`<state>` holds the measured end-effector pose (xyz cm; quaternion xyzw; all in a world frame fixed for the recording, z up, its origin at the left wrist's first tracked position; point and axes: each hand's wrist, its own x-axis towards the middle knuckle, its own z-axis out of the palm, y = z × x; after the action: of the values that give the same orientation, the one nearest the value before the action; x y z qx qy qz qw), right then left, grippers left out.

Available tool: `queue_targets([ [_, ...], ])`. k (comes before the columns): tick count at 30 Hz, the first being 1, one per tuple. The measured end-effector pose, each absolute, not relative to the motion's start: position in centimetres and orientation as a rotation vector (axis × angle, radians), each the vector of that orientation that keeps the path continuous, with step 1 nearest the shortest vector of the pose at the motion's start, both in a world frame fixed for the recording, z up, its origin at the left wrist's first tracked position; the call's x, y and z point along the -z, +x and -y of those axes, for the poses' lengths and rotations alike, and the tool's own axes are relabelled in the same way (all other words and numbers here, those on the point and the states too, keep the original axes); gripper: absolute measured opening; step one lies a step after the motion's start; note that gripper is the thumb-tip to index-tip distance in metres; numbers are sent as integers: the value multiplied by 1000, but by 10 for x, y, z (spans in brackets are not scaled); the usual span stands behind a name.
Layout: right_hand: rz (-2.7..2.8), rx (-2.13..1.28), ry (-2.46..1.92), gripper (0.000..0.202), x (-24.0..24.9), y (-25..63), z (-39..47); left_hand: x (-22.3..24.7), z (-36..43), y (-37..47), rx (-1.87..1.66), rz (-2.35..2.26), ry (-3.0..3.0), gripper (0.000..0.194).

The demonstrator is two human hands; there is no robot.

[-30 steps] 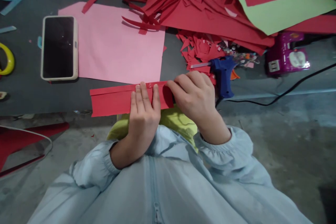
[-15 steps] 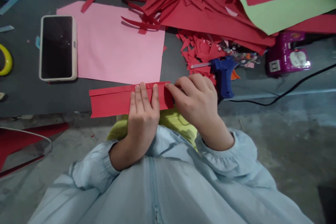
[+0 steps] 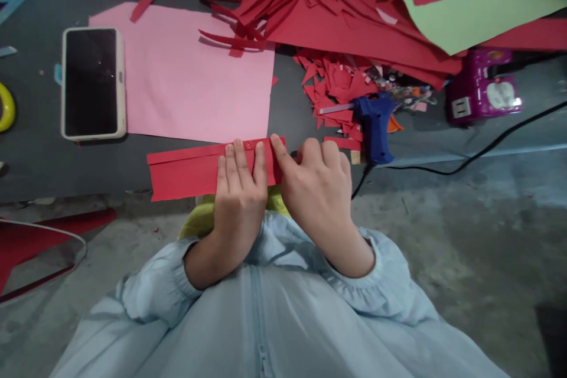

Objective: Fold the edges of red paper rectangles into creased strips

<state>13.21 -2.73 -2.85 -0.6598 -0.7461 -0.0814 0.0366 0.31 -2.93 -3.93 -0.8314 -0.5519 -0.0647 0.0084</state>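
A long red paper strip [image 3: 186, 171] with a narrow fold along its upper edge lies at the front edge of the dark table. My left hand [image 3: 241, 180] rests flat on it, fingers stretched out and pressing near the fold. Beside it, my right hand [image 3: 316, 180] touches the strip's right end with the index fingertip, near the fold. The other fingers of the right hand are curled, and a small dark thing under them is mostly hidden.
Behind the strip lies pink paper [image 3: 199, 88] with a phone [image 3: 93, 82] at its left. A blue glue gun [image 3: 376, 127], its black cable, a purple device [image 3: 482, 91], red scraps [image 3: 336, 82] and green paper [image 3: 478, 12] lie to the right.
My right hand has moved left and slightly down, its index finger now further in along the strip's upper edge. My left hand stays flat on the strip.
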Motion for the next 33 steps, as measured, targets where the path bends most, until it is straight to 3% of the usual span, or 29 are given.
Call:
queue_targets([
  [33,2315,185,-2073,42,23,119,41,41,31,4,215,1746,-2571,51],
])
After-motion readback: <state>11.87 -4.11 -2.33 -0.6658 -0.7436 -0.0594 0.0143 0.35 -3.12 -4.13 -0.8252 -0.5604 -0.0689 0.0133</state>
